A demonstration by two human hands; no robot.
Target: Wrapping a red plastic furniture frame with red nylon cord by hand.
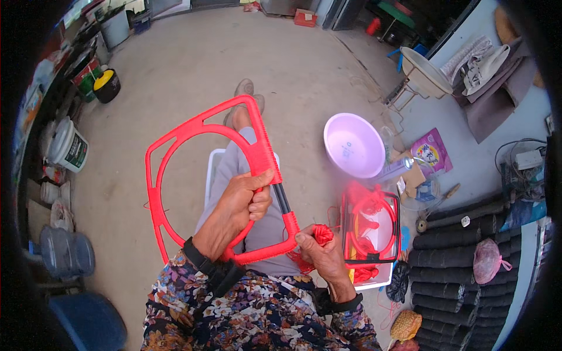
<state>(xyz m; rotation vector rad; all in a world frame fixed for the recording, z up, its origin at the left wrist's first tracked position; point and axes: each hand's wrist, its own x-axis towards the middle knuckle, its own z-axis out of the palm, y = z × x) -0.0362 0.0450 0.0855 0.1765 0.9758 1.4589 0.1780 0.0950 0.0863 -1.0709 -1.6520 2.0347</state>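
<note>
Centrally in the frame, a red cord-wrapped frame with an inner ring (202, 175) is gripped on its right bar by the closed left hand (243, 202). Just below and right, a small red cord bundle (322, 234) is pinched in the right hand (319, 254), beside the frame's lower corner.

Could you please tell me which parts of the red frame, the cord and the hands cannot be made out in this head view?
- Red frame: its lower edge is hidden behind the left hand and forearm.
- Red cord bundle: mostly covered by the right hand; too small to see where the strand runs.
- Clear box beside the knee: contents blur into a red tangle.
- Black rolls: cut off by the dark rim.
</note>
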